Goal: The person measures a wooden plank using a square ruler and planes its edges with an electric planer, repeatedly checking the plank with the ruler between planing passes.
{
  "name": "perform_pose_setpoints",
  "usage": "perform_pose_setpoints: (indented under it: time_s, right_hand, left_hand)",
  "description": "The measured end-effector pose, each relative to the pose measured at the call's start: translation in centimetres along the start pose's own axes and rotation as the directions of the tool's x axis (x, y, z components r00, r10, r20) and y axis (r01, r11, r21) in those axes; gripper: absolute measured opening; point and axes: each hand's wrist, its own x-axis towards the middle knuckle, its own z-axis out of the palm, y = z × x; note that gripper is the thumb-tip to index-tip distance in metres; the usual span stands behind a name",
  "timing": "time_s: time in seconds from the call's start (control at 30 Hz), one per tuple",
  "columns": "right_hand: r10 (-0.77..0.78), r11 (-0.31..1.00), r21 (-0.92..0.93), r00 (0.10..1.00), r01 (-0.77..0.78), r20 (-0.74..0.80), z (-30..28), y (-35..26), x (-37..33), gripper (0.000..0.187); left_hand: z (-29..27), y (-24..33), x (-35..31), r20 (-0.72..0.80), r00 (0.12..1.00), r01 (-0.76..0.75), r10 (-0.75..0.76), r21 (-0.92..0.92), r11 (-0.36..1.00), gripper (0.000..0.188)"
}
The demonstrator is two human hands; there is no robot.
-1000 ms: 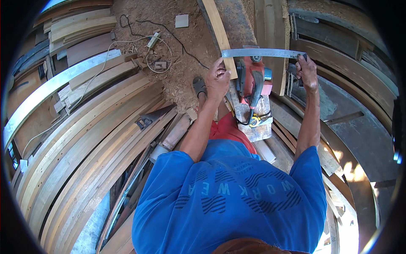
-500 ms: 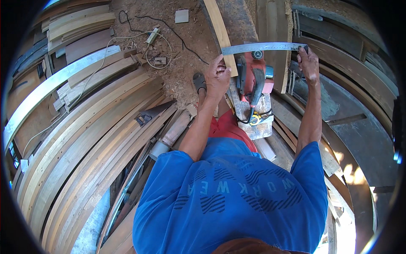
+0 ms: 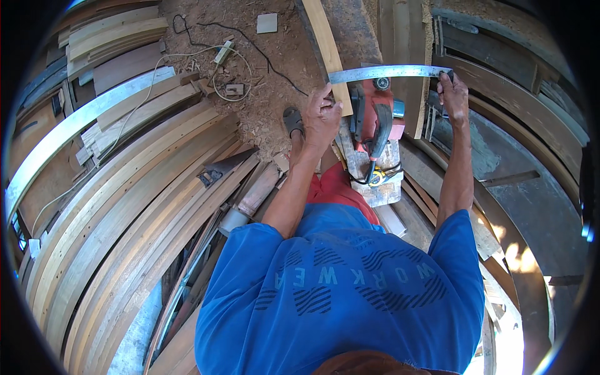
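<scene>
A long metal ruler (image 3: 394, 72) with a dark right end spans crosswise over a red electric hand planer (image 3: 377, 112). My right hand (image 3: 454, 100) grips the dark end, its fingers curled. The ruler's left end lies over a pale wooden strip (image 3: 325, 40). At that strip's near end, my left hand (image 3: 322, 119) is bent around the edge, thumb against the wood and a finger reaching up by the ruler's tip. What its curled fingers press on underneath is hidden. The planer rests on a worn wooden bench (image 3: 382, 197), beside a yellow and black tape measure (image 3: 377, 177).
Long boards (image 3: 125, 250) are stacked on the left, with a handsaw (image 3: 219, 170) lying on them. Sawdust covers the floor, where a cable (image 3: 253, 47) and a power strip (image 3: 224, 52) lie. More planks (image 3: 519, 125) and panels line the right. My sandalled foot (image 3: 292, 120) stands by the bench.
Both hands and the ruler stay nearly in place. The ruler's face now looks brighter, as though slightly tilted, and the whole view has shifted a little.
</scene>
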Motion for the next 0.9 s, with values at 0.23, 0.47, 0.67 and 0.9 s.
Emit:
perform_pose_setpoints:
  time_s: [0.23, 0.47, 0.67, 0.9]
  right_hand:
    - [0.069, 0.81, 0.583, 0.976, 0.066, -0.206, 2.0, -4.4, -3.4, 0.024]
    - [-0.347, 0.882, 0.344, 0.938, 0.322, 0.011, 13.3, -15.1, -13.2, 0.022]
    - [-0.28, 0.959, 0.036, 0.959, 0.282, -0.045, 14.6, -19.8, -15.0, 0.048]
    - [-0.034, 0.656, -0.754, 0.998, -0.011, -0.044, 24.8, -6.7, -10.8, 0.059]
  left_hand:
    - [-0.8, 2.7, 0.5, 0.045, 0.997, 0.059, -0.058, -0.03, 0.998, 0.048]
    - [-2.8, 14.1, 1.1, 0.324, 0.847, -0.474, 0.421, 0.106, 0.874, 0.076]
    - [-8.5, 16.2, 3.3, 0.297, 0.951, 0.168, -0.086, -0.264, 0.95, 0.043]
    - [-14.3, 6.1, 8.3, 0.096, 0.995, 0.013, 0.002, -0.161, 0.987, 0.029]
